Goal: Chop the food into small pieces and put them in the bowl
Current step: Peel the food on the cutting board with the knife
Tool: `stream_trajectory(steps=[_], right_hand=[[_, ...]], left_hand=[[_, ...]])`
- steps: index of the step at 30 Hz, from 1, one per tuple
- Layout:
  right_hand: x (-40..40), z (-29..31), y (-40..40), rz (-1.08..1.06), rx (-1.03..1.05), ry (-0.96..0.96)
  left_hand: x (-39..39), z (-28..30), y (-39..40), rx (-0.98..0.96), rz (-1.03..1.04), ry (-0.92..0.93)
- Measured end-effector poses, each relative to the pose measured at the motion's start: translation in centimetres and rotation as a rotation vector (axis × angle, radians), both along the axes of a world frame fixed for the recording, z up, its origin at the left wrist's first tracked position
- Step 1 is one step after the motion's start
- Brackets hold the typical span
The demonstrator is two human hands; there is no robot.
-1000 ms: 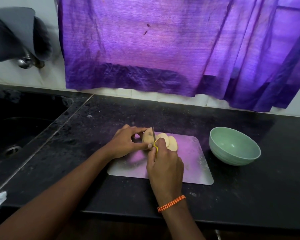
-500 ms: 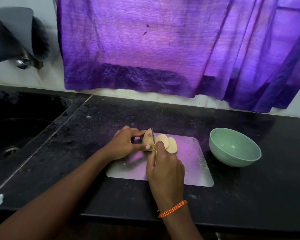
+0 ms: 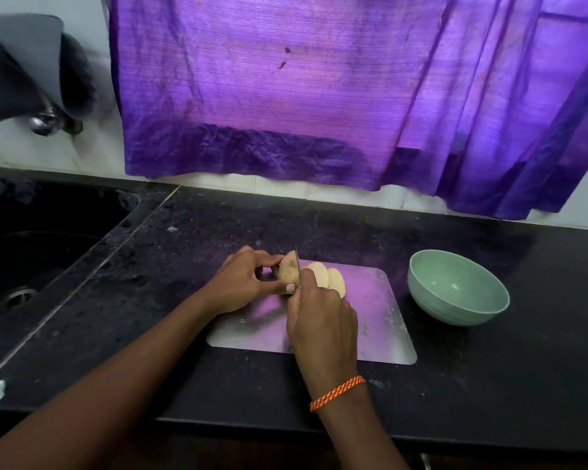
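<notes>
Left hand (image 3: 241,283) pinches potato (image 3: 289,273); right hand (image 3: 321,320) grips knife (image 3: 297,261). Advice: keep left fingertips clear of blade, slice straight down.

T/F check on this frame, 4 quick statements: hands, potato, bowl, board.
1. The left hand holds the potato on the cutting board. True.
2. The bowl already contains chopped pieces. False: it shows no pieces inside.
3. The right hand grips the knife, blade at the potato. True.
4. The cut slices lie on the counter beside the sink. False: they rest on the cutting board.
</notes>
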State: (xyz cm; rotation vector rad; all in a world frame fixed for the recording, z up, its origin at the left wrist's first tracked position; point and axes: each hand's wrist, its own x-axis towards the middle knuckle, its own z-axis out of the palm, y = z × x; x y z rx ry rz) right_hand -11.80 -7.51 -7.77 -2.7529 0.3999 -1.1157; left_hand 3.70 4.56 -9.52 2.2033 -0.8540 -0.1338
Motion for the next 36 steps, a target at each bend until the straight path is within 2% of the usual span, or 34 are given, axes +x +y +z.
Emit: stream_trajectory(steps=[12, 18, 27, 36], right_hand=[[0.0, -0.5, -0.5, 0.044, 0.123, 0.078], [-0.7, -0.7, 0.0, -0.004, 0.058, 0.126], [-1.1, 0.0, -0.1, 0.0, 0.231, 0.209], [-1.3, 0.2, 0.1, -0.006, 0.204, 0.238]], left_hand=[[-0.8, 0.7, 0.0, -0.003, -0.021, -0.012], [-0.2, 0.3, 0.1, 0.013, -0.034, -0.019], [-0.4, 0.4, 0.1, -0.033, -0.035, -0.04], [-1.0, 1.2, 0.2, -0.102, -0.076, -0.053]])
